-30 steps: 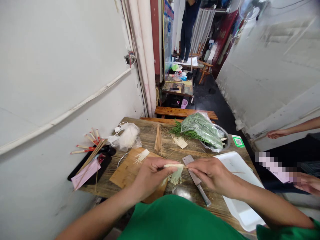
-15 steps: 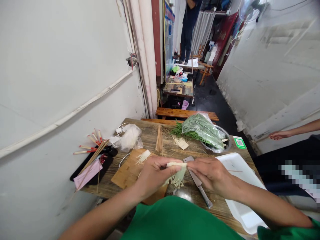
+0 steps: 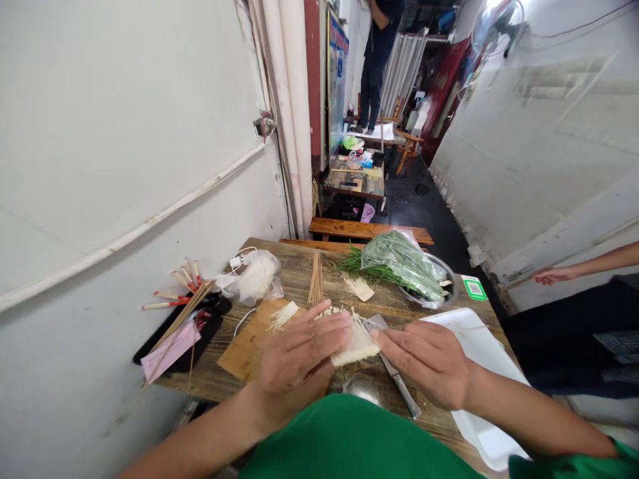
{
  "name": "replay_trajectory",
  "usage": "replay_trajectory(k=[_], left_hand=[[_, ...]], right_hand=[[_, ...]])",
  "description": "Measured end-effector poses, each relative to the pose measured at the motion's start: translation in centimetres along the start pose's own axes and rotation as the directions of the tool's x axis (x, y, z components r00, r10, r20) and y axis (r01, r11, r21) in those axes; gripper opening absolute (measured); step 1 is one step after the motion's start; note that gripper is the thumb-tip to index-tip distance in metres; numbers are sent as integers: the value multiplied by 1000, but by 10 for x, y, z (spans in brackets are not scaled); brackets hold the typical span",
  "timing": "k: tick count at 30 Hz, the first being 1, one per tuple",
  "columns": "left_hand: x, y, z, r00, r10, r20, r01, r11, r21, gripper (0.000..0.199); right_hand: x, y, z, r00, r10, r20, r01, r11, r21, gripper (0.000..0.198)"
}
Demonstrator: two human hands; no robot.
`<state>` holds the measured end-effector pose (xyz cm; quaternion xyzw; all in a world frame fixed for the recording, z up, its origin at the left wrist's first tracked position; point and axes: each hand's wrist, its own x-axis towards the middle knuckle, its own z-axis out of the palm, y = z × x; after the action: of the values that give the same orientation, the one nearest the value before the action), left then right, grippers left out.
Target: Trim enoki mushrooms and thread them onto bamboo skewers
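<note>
Between my two hands a flattened bunch of enoki mushrooms is held above the table, its cut base toward me and its thin tips pointing away. My left hand lies across the left side of the bunch with its fingers extended, holding it; the thumb is mostly hidden. At the right edge, my right hand pinches the bunch with its fingertips. A knife lies on the table below and between the hands. Smaller enoki pieces rest on the wooden cutting board and farther back on the table.
Thin wooden skewers lie beyond the board. Bagged green vegetables fill a bowl at the back right. A white tray stands on the right. Another person's hand is at far right; a wall borders the left.
The enoki bunch has turned, from tips hanging toward me to tips pointing away. My left hand has shifted over its top, fingers straighter; my right hand still grips its edge.
</note>
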<state>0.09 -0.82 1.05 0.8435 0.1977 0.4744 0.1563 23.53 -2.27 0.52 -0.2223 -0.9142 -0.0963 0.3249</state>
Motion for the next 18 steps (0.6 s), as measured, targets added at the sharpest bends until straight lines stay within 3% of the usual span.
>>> replay_trajectory(k=[4,7,10,14,18], left_hand=[[-4,0,1,1000,19,13,-18,1000,-10,34],[-6,3,4,1000,-16,-13,16,1000,-23,34],[-9,8,10,988,-155,-24,153,986,-71,30],[-17,21,15,942,-336,9,334,931,-147,24],[-25,30,11,957,-279,81,285,956,-68,28]], right_hand=[[-5,-2,5,999,-37,-22,37,998,-41,35],[-8,-5,8,1000,9,-3,-9,1000,-4,39],[-9,-11,6,992,102,80,-110,988,105,45],[-11,-25,-7,947,162,278,-224,952,210,48],[-14,-41,-18,947,140,289,-210,951,228,42]])
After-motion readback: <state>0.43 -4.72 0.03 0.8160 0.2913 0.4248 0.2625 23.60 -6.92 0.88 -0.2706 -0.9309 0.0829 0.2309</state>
